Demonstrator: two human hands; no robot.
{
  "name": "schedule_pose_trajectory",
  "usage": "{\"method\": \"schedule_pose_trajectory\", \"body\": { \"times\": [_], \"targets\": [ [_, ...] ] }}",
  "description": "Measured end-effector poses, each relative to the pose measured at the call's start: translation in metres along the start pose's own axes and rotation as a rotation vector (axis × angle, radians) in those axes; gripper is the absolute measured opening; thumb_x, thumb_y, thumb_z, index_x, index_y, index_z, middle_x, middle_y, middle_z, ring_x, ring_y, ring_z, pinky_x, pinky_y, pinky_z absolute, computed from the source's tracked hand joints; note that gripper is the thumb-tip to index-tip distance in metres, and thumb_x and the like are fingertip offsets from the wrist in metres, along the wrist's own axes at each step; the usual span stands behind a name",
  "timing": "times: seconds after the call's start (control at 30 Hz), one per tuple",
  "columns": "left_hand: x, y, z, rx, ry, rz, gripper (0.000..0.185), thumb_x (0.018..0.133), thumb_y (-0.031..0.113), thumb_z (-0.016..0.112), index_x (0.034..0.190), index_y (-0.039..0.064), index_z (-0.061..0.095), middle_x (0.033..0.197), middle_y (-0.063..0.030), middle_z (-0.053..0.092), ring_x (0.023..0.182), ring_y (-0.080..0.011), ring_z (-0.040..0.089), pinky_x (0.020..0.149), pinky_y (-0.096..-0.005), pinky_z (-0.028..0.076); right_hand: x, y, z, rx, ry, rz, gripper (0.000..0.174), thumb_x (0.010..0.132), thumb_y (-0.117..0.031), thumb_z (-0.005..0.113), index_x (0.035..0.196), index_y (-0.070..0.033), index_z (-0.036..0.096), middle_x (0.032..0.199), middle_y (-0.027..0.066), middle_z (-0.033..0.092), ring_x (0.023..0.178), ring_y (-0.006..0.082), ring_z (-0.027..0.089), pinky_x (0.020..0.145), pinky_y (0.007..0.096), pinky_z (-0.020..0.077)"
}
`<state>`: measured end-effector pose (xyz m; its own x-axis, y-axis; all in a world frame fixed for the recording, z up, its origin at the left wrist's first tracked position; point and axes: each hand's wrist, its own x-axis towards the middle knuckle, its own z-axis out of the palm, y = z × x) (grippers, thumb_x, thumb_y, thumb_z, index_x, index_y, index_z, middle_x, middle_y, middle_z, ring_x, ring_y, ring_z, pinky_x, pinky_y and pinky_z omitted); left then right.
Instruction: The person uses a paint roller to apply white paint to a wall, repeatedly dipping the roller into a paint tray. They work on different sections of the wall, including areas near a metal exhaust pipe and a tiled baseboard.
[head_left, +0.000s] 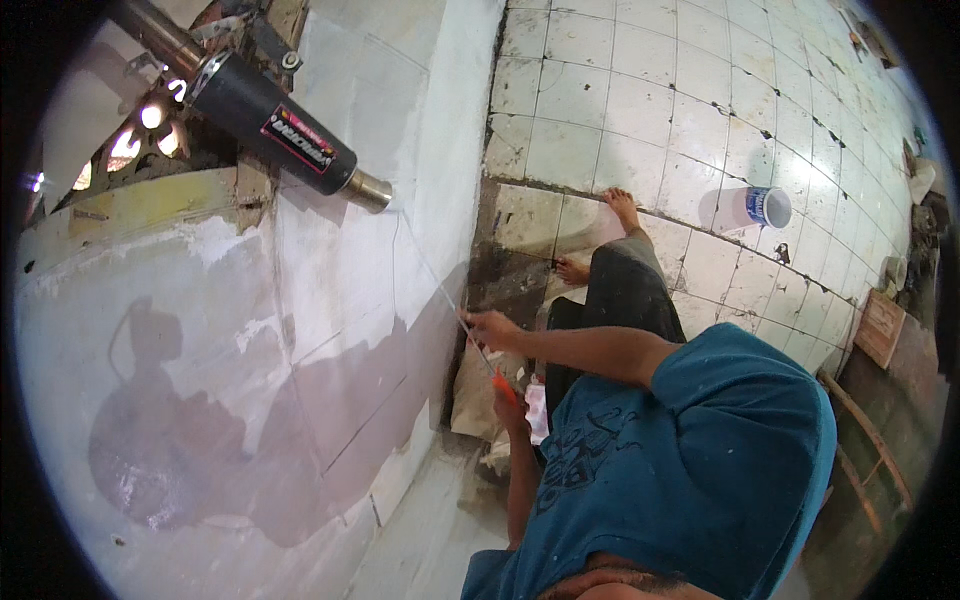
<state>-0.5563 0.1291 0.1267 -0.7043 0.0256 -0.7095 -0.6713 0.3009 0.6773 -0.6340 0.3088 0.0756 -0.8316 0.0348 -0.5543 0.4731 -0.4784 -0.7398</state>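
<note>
My left hand (510, 405) is closed around the orange handle (503, 385) of a long, thin rod tool. Farther up the rod (439, 281), the fingers of my right hand (491, 330) grip its shaft. The rod slants up to a small white end (397, 204) at the whitish wall (360, 285), beside the metal tip of a black exhaust muffler (277, 124). That end looks like a small paint roller, but it is too small and partly hidden to be sure. The rod casts a thin shadow on the wall.
A plastic bucket (769, 208) with a blue label stands on the dirty tiled floor (637, 97), beyond my bare feet. A crumpled sack (476, 394) lies at the wall's foot, near my hands. Wooden poles (870, 435) and a brown board (880, 328) are at the right.
</note>
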Motion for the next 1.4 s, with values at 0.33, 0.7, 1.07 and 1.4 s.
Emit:
{"method": "schedule_pose_trajectory", "body": {
  "times": [0.33,0.7,1.07,1.4],
  "targets": [
    [0.111,0.115,0.147,0.043,-0.234,-0.031,0.056,0.095,0.064,0.053,0.084,0.010,0.057,0.061,0.0016,0.047,0.045,-0.0080,0.041,0.039,-0.0241,0.030,0.089,-0.111,-0.144,0.145,0.317,-0.094,0.059,0.094,-0.010,0.057,0.151,-0.022,0.043,0.083,0.0090,0.071,0.062,0.0163,0.064,0.055,0.0334,0.0556],
    [0.014,-0.021,0.001,-0.024,-0.012,-0.204,0.049,0.102,0.055,0.042,0.081,0.013,0.056,0.056,0.0011,0.046,0.042,-0.0108,0.042,0.041,-0.0275,0.032,0.013,0.036,-0.009,0.125,0.032,-0.039,0.056,0.097,-0.015,0.055,0.150,-0.028,0.043,0.083,0.0026,0.069,0.064,0.0133,0.062,0.051,0.0302,0.0512],
    [0.106,0.085,0.137,0.110,-0.208,-0.047,0.055,0.096,0.063,0.052,0.093,0.008,0.058,0.061,0.0014,0.046,0.045,-0.0088,0.042,0.040,-0.0251,0.033,0.093,-0.075,-0.144,-0.046,0.314,-0.121,0.024,0.097,-0.022,0.057,0.111,-0.004,0.066,0.079,0.0046,0.069,0.067,0.0172,0.064,0.056,0.0337,0.0517],
    [0.042,0.038,0.124,0.059,-0.131,0.051,0.054,0.104,0.055,0.040,0.091,0.007,0.063,0.059,0.0012,0.043,0.046,-0.0111,0.039,0.045,-0.0282,0.030,0.047,-0.009,-0.108,-0.188,0.236,-0.124,0.059,0.093,-0.015,0.056,0.150,-0.018,0.044,0.084,0.0071,0.072,0.075,0.0172,0.067,0.071,0.0363,0.0547]
  ]
}}
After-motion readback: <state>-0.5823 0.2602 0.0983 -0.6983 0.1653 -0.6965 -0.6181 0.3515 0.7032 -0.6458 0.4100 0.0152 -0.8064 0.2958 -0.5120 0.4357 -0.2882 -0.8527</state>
